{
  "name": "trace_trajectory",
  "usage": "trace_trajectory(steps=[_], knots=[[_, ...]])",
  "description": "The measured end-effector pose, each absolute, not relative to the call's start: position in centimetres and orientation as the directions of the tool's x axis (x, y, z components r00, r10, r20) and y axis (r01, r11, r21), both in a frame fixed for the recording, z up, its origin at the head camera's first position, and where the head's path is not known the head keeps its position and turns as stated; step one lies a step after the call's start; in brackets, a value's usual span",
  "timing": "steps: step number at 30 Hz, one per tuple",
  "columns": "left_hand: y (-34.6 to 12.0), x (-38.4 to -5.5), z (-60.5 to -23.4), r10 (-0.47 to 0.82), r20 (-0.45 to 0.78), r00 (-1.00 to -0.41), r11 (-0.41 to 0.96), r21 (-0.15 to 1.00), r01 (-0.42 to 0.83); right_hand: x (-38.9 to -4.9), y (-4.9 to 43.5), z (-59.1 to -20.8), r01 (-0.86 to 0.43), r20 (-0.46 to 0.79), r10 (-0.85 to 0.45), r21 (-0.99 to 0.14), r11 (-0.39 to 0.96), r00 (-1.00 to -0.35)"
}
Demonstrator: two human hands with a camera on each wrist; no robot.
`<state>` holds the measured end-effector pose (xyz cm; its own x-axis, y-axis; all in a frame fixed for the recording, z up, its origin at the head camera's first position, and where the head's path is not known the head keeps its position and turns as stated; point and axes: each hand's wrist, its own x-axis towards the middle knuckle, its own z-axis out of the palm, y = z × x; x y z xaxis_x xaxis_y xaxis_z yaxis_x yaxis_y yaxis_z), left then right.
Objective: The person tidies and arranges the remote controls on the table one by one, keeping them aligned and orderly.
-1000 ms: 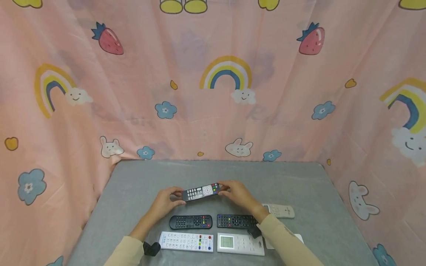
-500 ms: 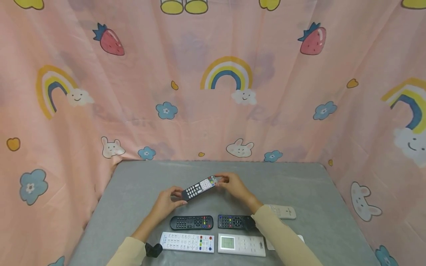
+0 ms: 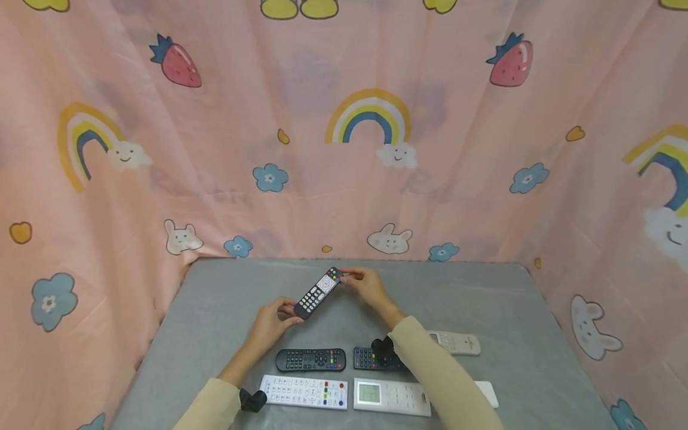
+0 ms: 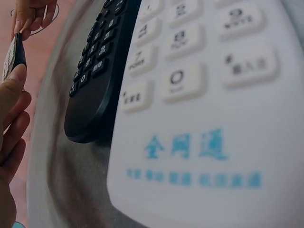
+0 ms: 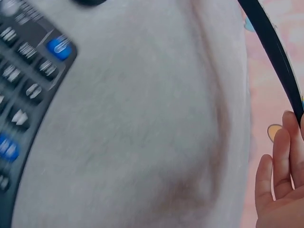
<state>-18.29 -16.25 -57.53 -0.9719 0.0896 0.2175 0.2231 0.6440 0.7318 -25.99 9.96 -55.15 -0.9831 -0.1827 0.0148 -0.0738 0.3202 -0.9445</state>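
Observation:
A dark remote control (image 3: 317, 294) with white keys and a few coloured ones is held up over the back half of the table, slanting up to the right. My left hand (image 3: 270, 322) pinches its lower end between thumb and fingers. At the upper end, my right hand (image 3: 369, 289) grips the edge with its fingertips. The left wrist view catches the same remote (image 4: 18, 56) nearly edge-on between both hands. In the right wrist view, its dark side (image 5: 275, 52) rises above the fingers of my right hand (image 5: 285, 183).
Nearer me lie a black remote (image 3: 310, 359), another black remote (image 3: 364, 358) partly behind my right wrist camera, a white remote (image 3: 304, 392) and a white remote with a screen (image 3: 392, 397). A beige remote (image 3: 462, 343) and a white object (image 3: 488, 394) show beside my right sleeve.
My right hand has moved away from me and slightly left, swinging the remote from nearly level to a steep slant. My left hand has stayed almost in place at the lower end.

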Motion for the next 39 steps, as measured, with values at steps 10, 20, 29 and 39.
trace_trajectory(steps=[10, 20, 29, 39], knots=[[-15.9, -18.7, -57.6, 0.059, 0.262, -0.963, 0.625, 0.743, 0.241, -27.6, 7.8, -56.5, 0.056, -0.072, -0.074, -0.978, 0.202, -0.995], [-16.0, -19.5, -58.1, 0.064, 0.353, -0.934, 0.608, 0.728, 0.317, -28.8, 5.8, -56.1, 0.071, -0.067, 0.025, -0.98, 0.188, -0.997], [-16.0, -20.5, -58.4, 0.126, 0.321, -0.939, 0.648, 0.69, 0.323, -29.9, 4.9, -56.5, 0.041, -0.036, 0.024, -0.97, 0.24, -0.999], [-16.0, -21.4, -58.6, 0.2, 0.196, -0.96, 0.663, 0.694, 0.28, -30.8, 4.3, -57.3, -0.006, -0.004, -0.026, -0.927, 0.376, -1.0]])
